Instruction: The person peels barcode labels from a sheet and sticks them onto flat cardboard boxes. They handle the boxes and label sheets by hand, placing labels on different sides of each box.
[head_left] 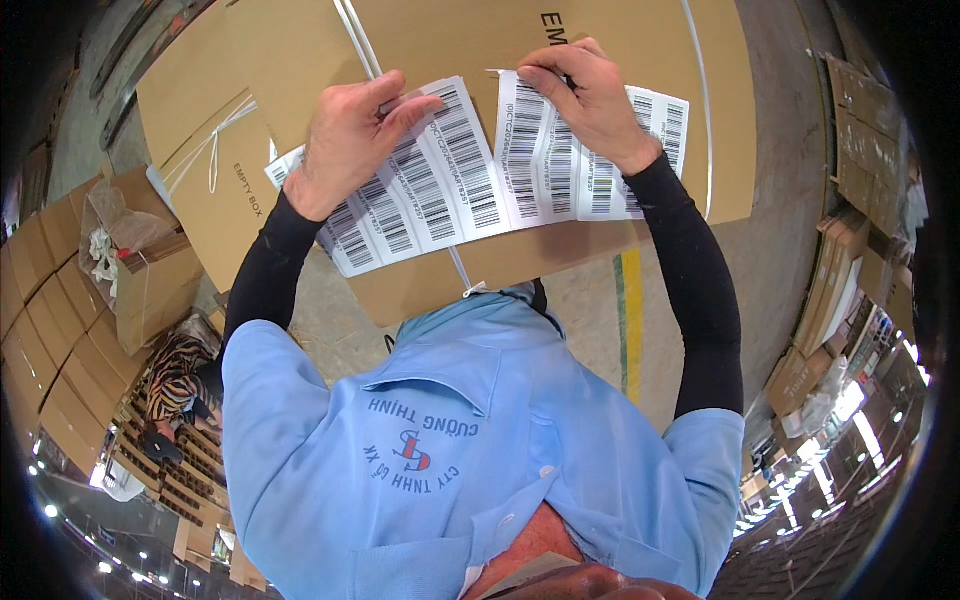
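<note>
At 12 o'clock, the label sheet (455,165) lies over a cardboard box (650,45). The right hand (575,88), at 1 o'clock, pinches its upper edge; the left hand (345,140), at 11, is half curled, its grip partly hidden. The step seems to be parting labels, calling for steady, opposed holds.

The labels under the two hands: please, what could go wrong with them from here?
1. The labels have a gap at the top that narrows downward between the left hand and the right hand; an uneven pull might tear the paper into a barcode.
2. The labels lie across a strap on the carton, so pressing there could perhaps crease them.
</note>
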